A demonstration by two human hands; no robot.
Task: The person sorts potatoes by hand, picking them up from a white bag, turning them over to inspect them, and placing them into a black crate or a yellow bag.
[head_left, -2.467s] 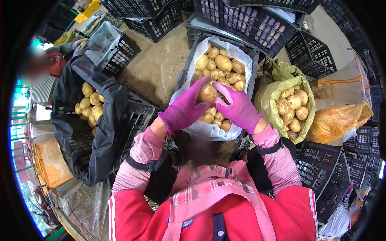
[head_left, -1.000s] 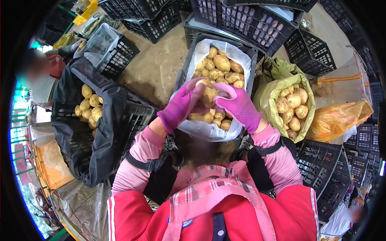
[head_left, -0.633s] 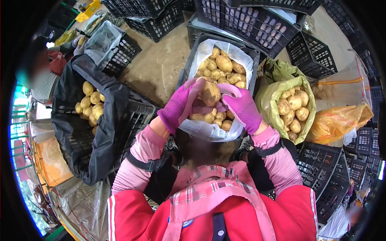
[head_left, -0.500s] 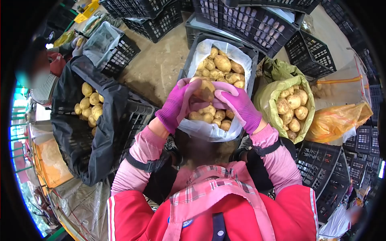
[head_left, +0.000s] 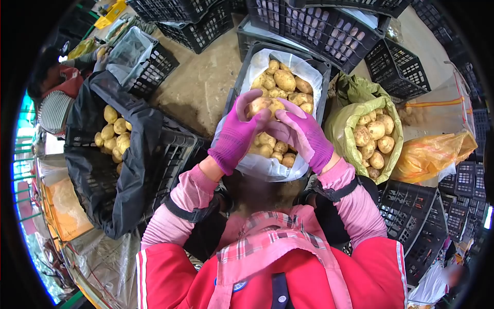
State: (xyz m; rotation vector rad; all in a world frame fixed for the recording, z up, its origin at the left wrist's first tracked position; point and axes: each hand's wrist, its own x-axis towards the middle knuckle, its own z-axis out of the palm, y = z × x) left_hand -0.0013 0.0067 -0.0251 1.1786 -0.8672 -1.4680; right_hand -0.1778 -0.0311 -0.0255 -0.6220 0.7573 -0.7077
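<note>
My left hand [head_left: 235,133], in a purple and pink glove, is closed around a potato [head_left: 259,106] above the crate in front of me. My right hand [head_left: 307,135], gloved the same way, is beside it with fingers stretched toward the potato and nothing plainly gripped. Its fingertips are close to my left thumb, and whether they touch the potato cannot be told. Below both hands, a dark crate [head_left: 326,77] lined with a white plastic sheet [head_left: 314,72] holds many potatoes [head_left: 284,80]. My hands hide part of the pile.
On the right stands a green bag [head_left: 337,123] of potatoes; on the left, a crate [head_left: 177,154] with a black liner [head_left: 131,190] holds more. Stacked black crates [head_left: 309,31] border the far side. A person in a striped sleeve [head_left: 54,113] is at the far left.
The potato has shifted slightly left and now rests in my left hand. My right hand has loosened from it, its fingers stretched out. The person at the left has moved slightly.
</note>
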